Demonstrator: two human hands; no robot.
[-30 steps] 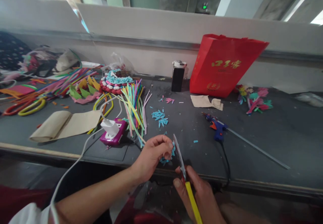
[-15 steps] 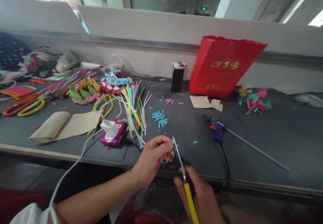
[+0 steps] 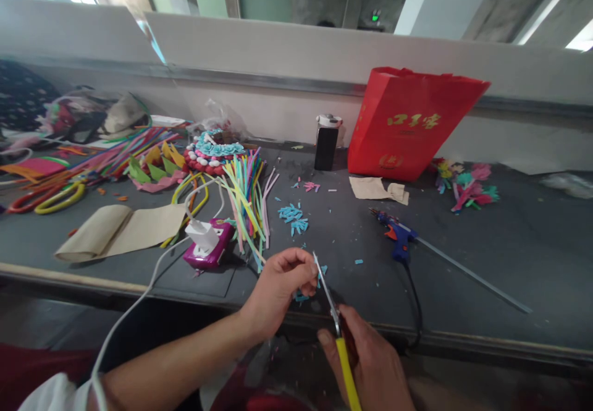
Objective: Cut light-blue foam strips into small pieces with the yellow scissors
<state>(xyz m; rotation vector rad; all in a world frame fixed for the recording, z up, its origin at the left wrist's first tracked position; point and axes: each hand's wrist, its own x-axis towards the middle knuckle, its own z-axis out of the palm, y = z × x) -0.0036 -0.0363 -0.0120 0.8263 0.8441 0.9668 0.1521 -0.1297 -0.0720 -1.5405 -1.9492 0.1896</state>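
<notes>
My right hand (image 3: 365,352) is wrapped round the yellow handles of a pair of scissors (image 3: 328,290), whose blades point up and to the left. The blade tips are beside the fingertips of my left hand (image 3: 282,287). The fingers of my left hand are pinched together; what they hold is too small to make out. Beneath and beside them, small blue pieces (image 3: 301,298) lie near the table's front edge. Farther back is a pile of similar blue pieces (image 3: 293,216), with a few pink pieces (image 3: 311,186) behind it.
Left of my hands are a purple power strip (image 3: 208,247) with a white cable, a bundle of coloured strips (image 3: 248,194) and a beige roll (image 3: 99,232). At the right lie a blue glue gun (image 3: 402,241) and its long stick. Behind stand a bottle (image 3: 327,145) and red bag (image 3: 412,123).
The scissors and my right hand have shifted slightly left. My left hand has barely moved, with its fingers still pinched.
</notes>
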